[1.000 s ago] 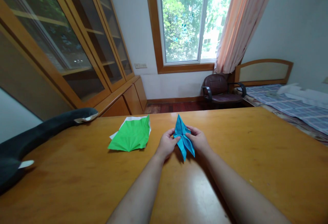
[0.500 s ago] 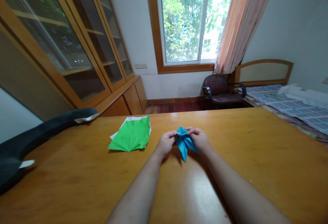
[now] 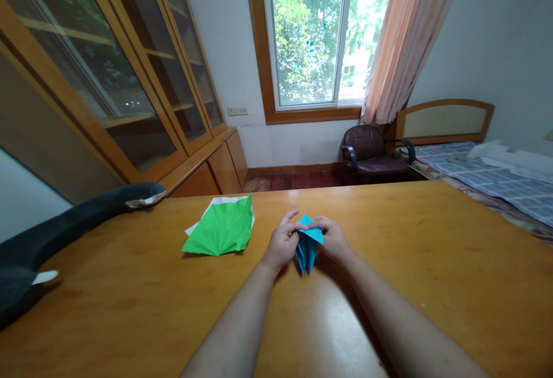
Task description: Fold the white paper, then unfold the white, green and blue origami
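Note:
A folded blue origami paper [image 3: 307, 251] is held between my two hands over the middle of the wooden table. Its two narrow points hang down side by side toward me, and a flap lies across its top. My left hand [image 3: 283, 244] pinches its left edge, with one finger raised off the paper. On the other side, my right hand [image 3: 333, 238] is closed on the right edge, thumb and fingers at the top flap. The fingertips partly cover the paper's upper edges.
Creased green paper [image 3: 222, 228] with a white underside lies on the wooden table [image 3: 151, 314], left of my hands. A dark plush-like object [image 3: 82, 211] rests along the left edge. Beyond the table stand a glass-door cabinet [image 3: 203, 142], a chair [image 3: 375, 150] and a bed [image 3: 501, 176].
The blue paper's spread points have come together and now hang side by side, with its top flap folded over flatter. One finger of my left hand has lifted. The green paper has not moved.

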